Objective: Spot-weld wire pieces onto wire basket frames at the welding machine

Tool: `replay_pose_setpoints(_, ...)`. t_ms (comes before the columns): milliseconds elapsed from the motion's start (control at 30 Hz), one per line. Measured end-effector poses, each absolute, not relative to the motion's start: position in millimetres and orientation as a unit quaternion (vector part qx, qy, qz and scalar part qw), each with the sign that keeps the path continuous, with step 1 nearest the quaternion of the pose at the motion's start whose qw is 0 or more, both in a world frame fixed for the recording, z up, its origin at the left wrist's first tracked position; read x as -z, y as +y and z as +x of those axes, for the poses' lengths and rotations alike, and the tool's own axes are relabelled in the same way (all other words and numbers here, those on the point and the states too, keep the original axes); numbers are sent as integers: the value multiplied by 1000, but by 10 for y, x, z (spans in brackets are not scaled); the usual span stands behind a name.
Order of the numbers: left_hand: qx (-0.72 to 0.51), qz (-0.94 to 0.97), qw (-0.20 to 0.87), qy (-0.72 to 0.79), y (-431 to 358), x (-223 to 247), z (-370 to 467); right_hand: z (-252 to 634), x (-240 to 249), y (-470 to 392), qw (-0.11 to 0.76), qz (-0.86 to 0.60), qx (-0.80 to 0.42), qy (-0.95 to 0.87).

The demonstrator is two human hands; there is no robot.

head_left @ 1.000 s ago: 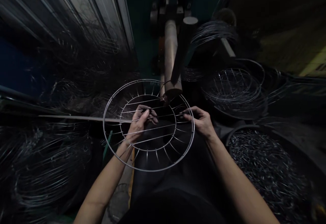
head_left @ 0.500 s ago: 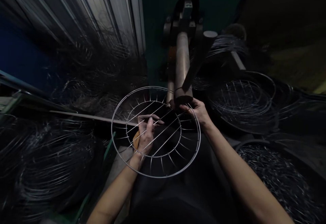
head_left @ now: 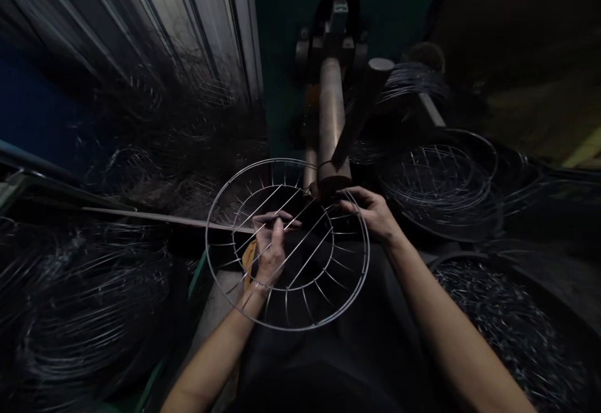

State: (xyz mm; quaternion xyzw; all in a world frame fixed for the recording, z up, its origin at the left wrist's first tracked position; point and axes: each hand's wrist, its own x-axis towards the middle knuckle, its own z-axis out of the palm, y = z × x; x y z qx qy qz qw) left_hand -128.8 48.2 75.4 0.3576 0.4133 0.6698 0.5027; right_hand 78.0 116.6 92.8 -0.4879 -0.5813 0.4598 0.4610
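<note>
A round wire rack with an outer rim, an inner ring, short spokes and parallel cross wires is held at the tip of a spot-welder-like machine's thick metal arm. My left hand is under the rack, seen through its wires, fingers bent and thumb raised against the cross wires. At the far right edge, my right hand has its fingers around the rim, close to the arm's dark end. Its fingertips reach inward over the spokes and are partly in shadow. The exact contact of the fingers is hard to make out.
A slanted dark rod crosses the machine arm. To the right are a stack of wire racks and a tub of small metal pieces. Wire rings are piled at left, near a flat strip. Corrugated metal stands behind.
The rack has turned slightly, its cross wires and spokes now lying differently. My right hand has shifted slightly right, its fingers a little more spread. My left hand keeps its position below the rack.
</note>
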Motion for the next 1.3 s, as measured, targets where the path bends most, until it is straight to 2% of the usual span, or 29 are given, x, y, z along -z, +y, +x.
replay_pose_setpoints(267,-683,352,471,433,390,-793,-1134,787,-853,1216,459,-499,-428,-598)
replay_pose_setpoints(600,-722,324,417,446,366,-744,-1066,673,-917,1274,454,-486,-466,-583)
replay_pose_setpoints(800,-711,326,439,441,448,-665,-1087,689,-856,1368,456,-483,-472,-580)
replay_pose_setpoints(1000,-724,329,414,442,444,-741,-1122,581,-878,1413,468,-464,-471,-586)
replay_pose_setpoints(1200,-712,351,437,424,387,-539,-1232,572,-924,1311,467,-483,-482,-562)
replay_pose_setpoints(1300,-670,373,497,407,373,-419,-1457,675,-970,1117,467,-502,-455,-568)
